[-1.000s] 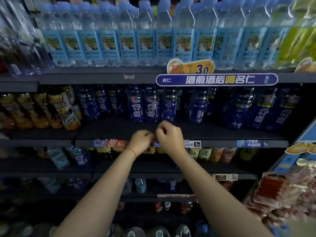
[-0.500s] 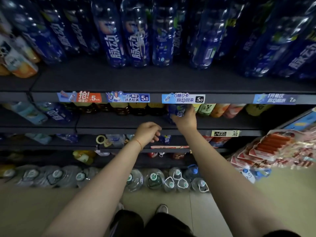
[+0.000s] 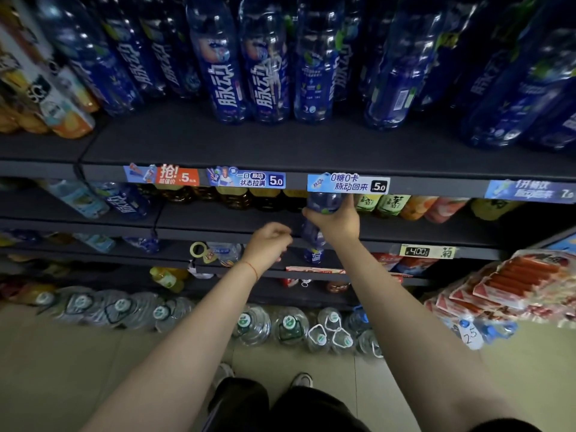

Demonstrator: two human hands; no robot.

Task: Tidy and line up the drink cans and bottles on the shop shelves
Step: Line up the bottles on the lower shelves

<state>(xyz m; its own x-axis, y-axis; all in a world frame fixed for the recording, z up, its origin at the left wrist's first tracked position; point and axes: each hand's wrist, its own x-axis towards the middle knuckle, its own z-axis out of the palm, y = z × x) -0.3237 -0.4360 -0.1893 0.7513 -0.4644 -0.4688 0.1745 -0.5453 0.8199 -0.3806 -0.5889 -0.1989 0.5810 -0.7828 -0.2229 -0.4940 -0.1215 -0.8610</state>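
The right hand point(image 3: 335, 221) grips a blue bottle point(image 3: 321, 207) around its middle, fingers and thumb curled about it, holding it at the front edge of the second shelf point(image 3: 233, 226), just beneath the white-and-blue price tag point(image 3: 347, 183) marked 5.0. The bottle's lower end shows below the hand, in front of the shelf lip. The left hand point(image 3: 268, 243) hangs just beside it, to the left, with its fingers loosely curled and nothing in them (a thin red cord circles the wrist). Above, a row of tall blue bottles point(image 3: 243, 73) stands set back on the upper shelf point(image 3: 280, 148), most with labels forward, one turned so its barcode faces out. Orange-labelled bottles point(image 3: 59, 110) lean at the far left of that shelf. On the second shelf, green and peach drinks point(image 3: 405, 205) sit to the right of the held bottle. Large water jugs point(image 3: 268, 325) line the floor below, and packets of sausages point(image 3: 514, 282) hang at the right.
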